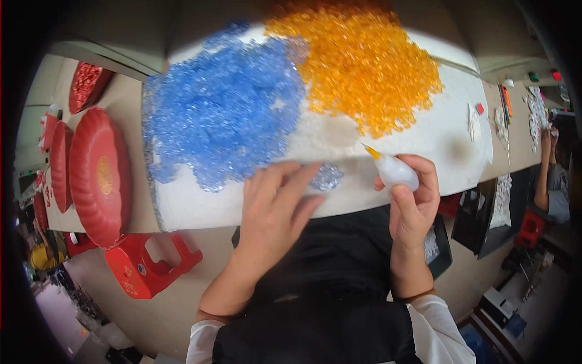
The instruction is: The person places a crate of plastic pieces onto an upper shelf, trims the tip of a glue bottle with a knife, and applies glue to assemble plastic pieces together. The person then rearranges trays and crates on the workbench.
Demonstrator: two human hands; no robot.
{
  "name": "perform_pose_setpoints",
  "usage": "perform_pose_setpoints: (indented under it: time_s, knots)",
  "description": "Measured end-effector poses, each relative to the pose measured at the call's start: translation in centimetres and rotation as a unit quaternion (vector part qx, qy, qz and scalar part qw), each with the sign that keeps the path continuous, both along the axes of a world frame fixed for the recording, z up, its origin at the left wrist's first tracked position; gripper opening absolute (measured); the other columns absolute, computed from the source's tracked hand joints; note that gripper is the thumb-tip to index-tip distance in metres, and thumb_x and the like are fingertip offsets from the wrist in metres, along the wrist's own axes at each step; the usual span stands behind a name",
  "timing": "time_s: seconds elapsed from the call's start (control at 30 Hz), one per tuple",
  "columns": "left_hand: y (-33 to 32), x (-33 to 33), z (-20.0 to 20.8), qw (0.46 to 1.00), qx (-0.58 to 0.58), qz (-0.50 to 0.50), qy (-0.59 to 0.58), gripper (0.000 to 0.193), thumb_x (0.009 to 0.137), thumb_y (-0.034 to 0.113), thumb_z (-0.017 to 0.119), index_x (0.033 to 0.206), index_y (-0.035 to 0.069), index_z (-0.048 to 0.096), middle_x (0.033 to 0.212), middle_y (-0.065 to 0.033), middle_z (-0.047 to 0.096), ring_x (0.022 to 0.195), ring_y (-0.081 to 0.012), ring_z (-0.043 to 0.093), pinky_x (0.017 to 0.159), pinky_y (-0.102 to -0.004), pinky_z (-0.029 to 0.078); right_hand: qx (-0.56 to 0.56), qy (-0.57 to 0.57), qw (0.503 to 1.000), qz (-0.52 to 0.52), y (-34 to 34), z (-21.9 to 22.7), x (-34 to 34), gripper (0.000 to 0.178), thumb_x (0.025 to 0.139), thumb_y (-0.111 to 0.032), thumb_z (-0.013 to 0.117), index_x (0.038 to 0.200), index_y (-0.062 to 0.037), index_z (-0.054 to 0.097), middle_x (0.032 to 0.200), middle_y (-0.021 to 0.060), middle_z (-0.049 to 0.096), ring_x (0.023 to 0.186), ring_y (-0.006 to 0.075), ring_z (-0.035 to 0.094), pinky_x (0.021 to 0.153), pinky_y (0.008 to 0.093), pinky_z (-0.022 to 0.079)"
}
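Observation:
My right hand [412, 203] is wrapped round a white squeeze bottle [397, 172]. Its yellow nozzle [373, 152] ends in a thin needle tip that points up and to the left. My left hand [271, 206] hovers over the table's near edge, slightly blurred, with thumb and forefinger apart. By those fingertips lies a small cluster of clear, shiny pieces [327, 177]; whether they touch it I cannot tell. Beyond my left hand spreads a big heap of translucent blue pieces [224, 109]. A heap of translucent orange pieces [370, 67] lies to its right, farther back.
A white sheet [376, 203] covers the tabletop. On the left stand red scalloped trays [85, 200], with a red plastic stool [136, 267] below. A small white tube with a red cap [474, 124] lies at right. Another person [551, 188] works at the far right.

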State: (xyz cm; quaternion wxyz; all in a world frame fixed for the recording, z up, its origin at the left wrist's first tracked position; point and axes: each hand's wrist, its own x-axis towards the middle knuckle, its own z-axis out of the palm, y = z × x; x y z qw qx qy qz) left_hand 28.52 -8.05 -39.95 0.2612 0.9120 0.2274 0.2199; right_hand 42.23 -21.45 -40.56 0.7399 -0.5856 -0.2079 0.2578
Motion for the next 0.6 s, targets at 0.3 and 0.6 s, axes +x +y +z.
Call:
perform_pose_setpoints:
  time_s: [0.3, 0.6]
  knots:
    - [-0.2, -5.6, -2.0, 0.985, 0.115, 0.065, -0.112, 0.035, 0.067, 0.027, 0.067, 0.098, 0.013, 0.061, 0.094, -0.0048, 0.055, 0.088, -0.0236, 0.05, 0.086, -0.044, 0.032, 0.045, 0.02, 0.997, -0.053, -0.4, -1.2, -0.7, 0.036, 0.076, -0.005, 0.056, 0.109, 0.0029, 0.042, 0.1, 0.0126, 0.05, 0.085, 0.0206, 0.053, 0.078, 0.0317, 0.042]
    - [0.4, -3.0, -2.3, 0.974, 0.188, 0.126, 0.019, 0.024, 0.067, 0.02, 0.064, 0.091, 0.021, 0.064, 0.107, 0.0005, 0.054, 0.106, -0.0219, 0.045, 0.096, -0.0477, 0.024, -0.005, -0.041, 0.998, -0.051, 1.1, -0.4, -0.6, 0.033, 0.077, 0.001, 0.052, 0.108, 0.0037, 0.044, 0.1, 0.013, 0.051, 0.087, 0.0203, 0.053, 0.078, 0.0313, 0.043]
